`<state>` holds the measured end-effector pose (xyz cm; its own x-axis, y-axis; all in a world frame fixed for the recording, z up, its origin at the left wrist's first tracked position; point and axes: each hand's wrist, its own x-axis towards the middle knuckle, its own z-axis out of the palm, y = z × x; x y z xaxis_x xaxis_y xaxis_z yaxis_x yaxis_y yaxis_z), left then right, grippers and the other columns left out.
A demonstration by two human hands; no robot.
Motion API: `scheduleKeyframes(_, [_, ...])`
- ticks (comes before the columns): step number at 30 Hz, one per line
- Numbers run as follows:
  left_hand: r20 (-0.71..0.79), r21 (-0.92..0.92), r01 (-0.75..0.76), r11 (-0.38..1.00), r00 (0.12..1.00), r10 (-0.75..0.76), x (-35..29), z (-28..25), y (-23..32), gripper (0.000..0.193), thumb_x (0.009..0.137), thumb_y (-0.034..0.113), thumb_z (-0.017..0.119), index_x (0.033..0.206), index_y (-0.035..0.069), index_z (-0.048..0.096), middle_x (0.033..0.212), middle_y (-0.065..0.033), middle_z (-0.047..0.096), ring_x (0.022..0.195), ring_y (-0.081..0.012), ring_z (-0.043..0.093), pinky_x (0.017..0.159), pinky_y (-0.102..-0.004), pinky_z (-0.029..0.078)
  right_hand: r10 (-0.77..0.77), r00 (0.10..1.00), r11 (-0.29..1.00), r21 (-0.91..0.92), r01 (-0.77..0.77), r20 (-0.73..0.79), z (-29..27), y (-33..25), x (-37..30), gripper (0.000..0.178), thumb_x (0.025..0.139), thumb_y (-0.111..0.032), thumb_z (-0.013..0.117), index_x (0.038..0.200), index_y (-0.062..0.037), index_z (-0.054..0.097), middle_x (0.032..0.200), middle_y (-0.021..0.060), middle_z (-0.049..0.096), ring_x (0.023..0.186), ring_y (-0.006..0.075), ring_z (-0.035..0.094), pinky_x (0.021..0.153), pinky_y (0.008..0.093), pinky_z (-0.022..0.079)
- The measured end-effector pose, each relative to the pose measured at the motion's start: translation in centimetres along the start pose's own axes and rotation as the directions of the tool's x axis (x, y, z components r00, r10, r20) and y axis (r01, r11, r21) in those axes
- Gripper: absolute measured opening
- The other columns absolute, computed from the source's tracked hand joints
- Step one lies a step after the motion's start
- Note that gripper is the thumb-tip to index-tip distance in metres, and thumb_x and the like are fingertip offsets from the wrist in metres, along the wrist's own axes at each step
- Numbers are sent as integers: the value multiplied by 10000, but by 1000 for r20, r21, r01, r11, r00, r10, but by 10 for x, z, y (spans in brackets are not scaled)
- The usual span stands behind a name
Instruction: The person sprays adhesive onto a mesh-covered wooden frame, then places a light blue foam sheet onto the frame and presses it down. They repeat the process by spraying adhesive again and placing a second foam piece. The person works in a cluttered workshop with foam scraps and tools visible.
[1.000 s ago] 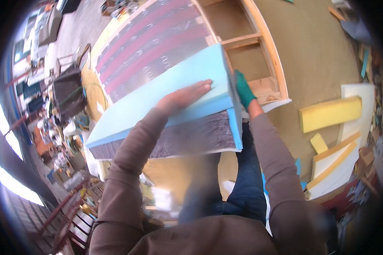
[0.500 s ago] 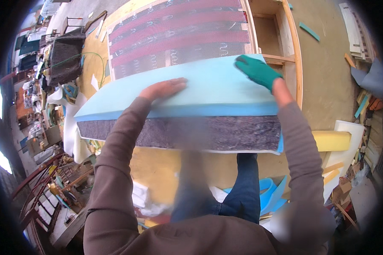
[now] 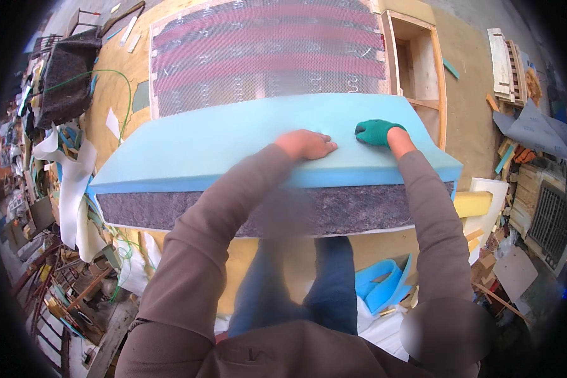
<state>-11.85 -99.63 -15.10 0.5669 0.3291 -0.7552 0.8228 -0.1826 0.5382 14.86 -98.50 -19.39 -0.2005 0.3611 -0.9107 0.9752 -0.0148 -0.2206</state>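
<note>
A thick light-blue foam slab (image 3: pixel 233 138) lies over the near part of a wooden seat frame, its front edge above a dark grey felt-covered front panel (image 3: pixel 359 205). My left hand (image 3: pixel 305 145) is bare and rests on the foam near its middle, fingers laid out and pressing a slight dent. My right hand (image 3: pixel 379 133), in a green work glove, presses on the foam a little to the right, its fingers curled in and nothing visible in them. Beyond the slab, dark mesh with reddish bands (image 3: pixel 264 66) and zigzag springs shows on the frame.
An open wooden compartment (image 3: pixel 419 69) adjoins the frame at the right. A yellow foam block (image 3: pixel 474 204) and a white sheet lie to the right. Blue foam offcuts (image 3: pixel 381 283) are by my legs. Scraps and white wadding (image 3: pixel 75 195) crowd the left.
My left hand has moved right along the foam. My right hand has come nearer from the slab's far edge, its fingers now curled. The foam now reaches further right over the panel's end.
</note>
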Motion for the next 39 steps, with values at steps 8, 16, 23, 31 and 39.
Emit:
scheduleKeyframes(8, [176, -119, -109, 987, 976, 129, 25, -66, -89, 493, 980, 446, 632, 1365, 154, 728, 1339, -84, 744, 1225, -280, 691, 1088, -431, 493, -218, 968, 976, -20, 217, -125, 25, -57, 7, 479, 1076, -409, 460, 1466, -165, 591, 1469, 153, 628, 1335, 377, 598, 1147, 479, 456])
scheduleKeyframes(16, [-289, 181, 94, 979, 957, -39, 147, -63, -219, 686, 1093, 590, 396, 1449, 53, 632, 1478, -235, 614, 1407, -396, 553, 1182, -496, 412, -339, 877, 940, -104, 324, -340, 36, -55, -3, 380, 1054, -364, 546, 1308, -112, 674, 1228, 189, 715, 1156, 380, 671, 1049, 484, 507])
scheduleKeyframes(23, [-262, 31, 184, 982, 950, -170, 174, -61, -228, 919, 993, 783, 437, 1448, 8, 629, 1396, -263, 661, 1325, -421, 615, 1144, -487, 449, -337, 862, 935, -23, 355, -379, 46, -44, -2, 345, 1035, -326, 590, 1257, -90, 707, 1201, 174, 720, 1117, 381, 678, 1024, 473, 526])
scheduleKeyframes(31, [-504, 186, 46, 981, 862, 55, 117, -107, -193, 827, 901, 754, 645, 1169, -26, 706, 1131, -237, 741, 1078, -428, 696, 930, -504, 541, -306, 909, 949, -11, 316, -284, 43, -45, -3, 384, 1046, -367, 537, 1302, -128, 693, 1273, 148, 705, 1240, 351, 632, 1077, 467, 498])
scheduleKeyframes(39, [-601, 406, -84, 910, 726, 335, 85, -69, -199, 511, 957, 508, 706, 1154, 44, 620, 1092, -150, 668, 1076, -358, 618, 951, -510, 468, -389, 848, 921, -150, 359, -360, 33, -50, -13, 384, 1074, -354, 530, 1328, -114, 688, 1249, 133, 725, 1191, 323, 665, 1050, 452, 518])
